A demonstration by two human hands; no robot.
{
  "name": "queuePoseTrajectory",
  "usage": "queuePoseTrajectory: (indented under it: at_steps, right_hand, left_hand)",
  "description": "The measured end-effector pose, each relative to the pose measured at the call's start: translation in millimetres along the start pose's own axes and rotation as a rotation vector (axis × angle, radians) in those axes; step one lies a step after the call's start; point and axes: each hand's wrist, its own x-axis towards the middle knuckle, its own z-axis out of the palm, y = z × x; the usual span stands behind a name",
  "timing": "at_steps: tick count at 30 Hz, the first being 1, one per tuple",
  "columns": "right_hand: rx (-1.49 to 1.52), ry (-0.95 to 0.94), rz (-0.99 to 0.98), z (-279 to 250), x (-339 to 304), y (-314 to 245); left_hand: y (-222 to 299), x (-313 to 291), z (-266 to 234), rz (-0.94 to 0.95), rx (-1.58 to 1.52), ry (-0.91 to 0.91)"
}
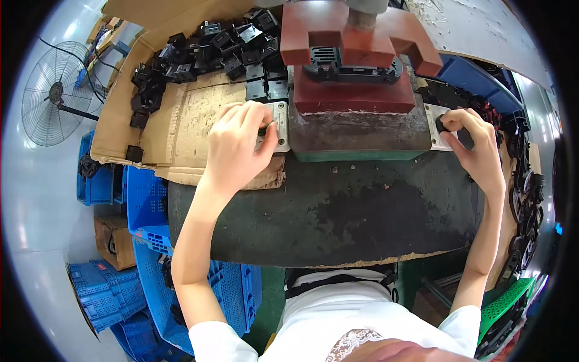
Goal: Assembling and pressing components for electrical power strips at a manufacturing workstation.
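Observation:
My left hand [237,140] is closed at the pale metal control box [281,128] on the press's left side, its curled fingers around a dark push button that they mostly hide. On the opposite side, my right hand [475,140] has thumb and forefinger closed about a black round push button [441,123] on a matching control box [433,110]. Between the hands, a black slotted plastic part [356,72] rests on the lower red-brown block [356,98] of the press. The notched upper red-brown block [362,36] hangs over it, partly covering it from view.
A cardboard box [172,136] at the left holds many black plastic housings [223,48]. The dark worktable [338,205] spans the front. Blue crates [142,199] stand at the left, near a floor fan [55,93]. Black parts [523,205] lie along the right, above a green basket [503,308].

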Motion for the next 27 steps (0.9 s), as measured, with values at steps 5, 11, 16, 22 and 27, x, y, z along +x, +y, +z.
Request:
queuePoseTrajectory:
  at_steps: [5, 11, 16, 22, 27]
  right_hand:
    - [0.059, 0.034, 0.016, 3, 1, -2]
    - [-0.073, 0.315, 0.085, -24, -15, 53]
    - [-0.82, 0.731, 0.462, -77, -60, 137]
    - [-1.146, 0.56, 1.504, -117, -183, 231]
    - [-0.736, 0.053, 1.41, -119, -242, 282]
  left_hand:
    - [3, -5, -2, -0.015, 0.064, 0.024]
    - [2, -15, 8, -0.017, -0.026, 0.154]
    - [-2, 35, 7, 0.043, -0.203, 0.089]
    - [16, 108, 5, -0.346, -0.378, -0.416]
    - [6, 88, 20, -0.117, -0.475, -0.084]
